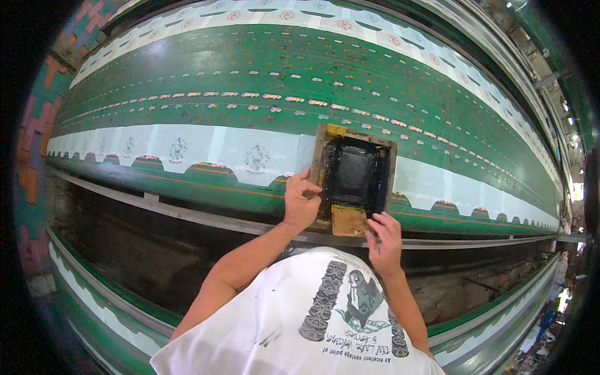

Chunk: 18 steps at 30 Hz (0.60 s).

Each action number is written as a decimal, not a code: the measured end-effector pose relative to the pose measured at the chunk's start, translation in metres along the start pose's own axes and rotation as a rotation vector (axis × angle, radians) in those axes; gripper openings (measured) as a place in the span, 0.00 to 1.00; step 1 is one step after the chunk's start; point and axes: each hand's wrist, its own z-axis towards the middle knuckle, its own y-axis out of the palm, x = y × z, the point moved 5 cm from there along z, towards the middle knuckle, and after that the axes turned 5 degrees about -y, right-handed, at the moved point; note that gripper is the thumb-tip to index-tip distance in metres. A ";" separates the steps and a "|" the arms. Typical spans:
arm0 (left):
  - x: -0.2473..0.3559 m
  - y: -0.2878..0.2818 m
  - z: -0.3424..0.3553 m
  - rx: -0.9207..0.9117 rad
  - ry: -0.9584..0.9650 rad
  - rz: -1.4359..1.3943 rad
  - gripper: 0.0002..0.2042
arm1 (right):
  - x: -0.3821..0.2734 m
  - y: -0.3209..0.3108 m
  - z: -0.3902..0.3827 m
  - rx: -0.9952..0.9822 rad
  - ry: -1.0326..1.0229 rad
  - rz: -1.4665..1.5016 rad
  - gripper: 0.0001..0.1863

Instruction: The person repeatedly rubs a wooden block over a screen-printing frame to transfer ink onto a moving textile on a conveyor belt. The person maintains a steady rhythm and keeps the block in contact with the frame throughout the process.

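Nearest my viewpoint I record a white printed shirt (pixel 294 312), with both bare forearms reaching forward past it. I find the right hand (pixel 385 245) at the right end of a yellowish block (pixel 349 222); its fingers are bent and lie against that end, though I cannot tell whether they pinch it. I note the left hand (pixel 302 201) on the left rail of a wooden frame (pixel 389 165), its fingers curled together and holding that rail. The frame sits directly ahead of the shirt, its inside coated in glossy black; the block lies at its near end.

The frame rests over a row of white pieces (pixel 215 147) along the near edge of a long green table (pixel 206 75). To the left of the frame, several pieces carry dark emblems. Beyond them I log lines of small coloured marks (pixel 272 97) and, at the far edge, a second white row (pixel 265 19) bearing reddish emblems.
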 end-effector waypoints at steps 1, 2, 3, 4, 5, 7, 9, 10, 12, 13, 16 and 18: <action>-0.002 0.001 0.001 0.005 -0.032 -0.025 0.12 | -0.006 0.002 0.007 -0.052 -0.050 0.005 0.22; -0.004 0.002 0.001 0.010 -0.063 -0.049 0.12 | -0.012 0.004 0.013 -0.104 -0.099 0.010 0.22; -0.007 0.003 0.001 0.013 -0.096 -0.073 0.11 | -0.019 0.006 0.019 -0.161 -0.162 -0.013 0.26; -0.010 0.004 0.002 0.008 -0.108 -0.075 0.11 | -0.023 0.010 0.024 -0.219 -0.190 -0.022 0.27; -0.014 0.003 0.003 0.003 -0.121 -0.077 0.11 | -0.027 0.014 0.029 -0.277 -0.217 -0.030 0.27; -0.017 0.000 0.003 -0.007 -0.119 -0.055 0.12 | -0.037 0.020 0.040 -0.340 -0.259 -0.050 0.27; -0.016 -0.001 0.004 -0.016 -0.088 -0.008 0.12 | -0.034 0.026 0.044 -0.369 -0.260 -0.089 0.26; -0.016 -0.002 0.004 -0.015 -0.091 -0.016 0.12 | -0.035 0.030 0.047 -0.380 -0.262 -0.104 0.25; -0.016 -0.003 0.004 -0.011 -0.097 -0.031 0.13 | -0.040 0.031 0.054 -0.358 -0.281 -0.100 0.24; -0.018 -0.003 0.003 -0.014 -0.107 -0.043 0.12 | -0.043 0.031 0.058 -0.347 -0.293 -0.097 0.24; -0.024 -0.005 0.003 -0.025 -0.134 -0.067 0.12 | -0.045 0.037 0.066 -0.320 -0.274 -0.108 0.25; -0.027 -0.005 0.002 -0.035 -0.151 -0.067 0.11 | -0.038 0.041 0.068 -0.355 -0.251 -0.097 0.25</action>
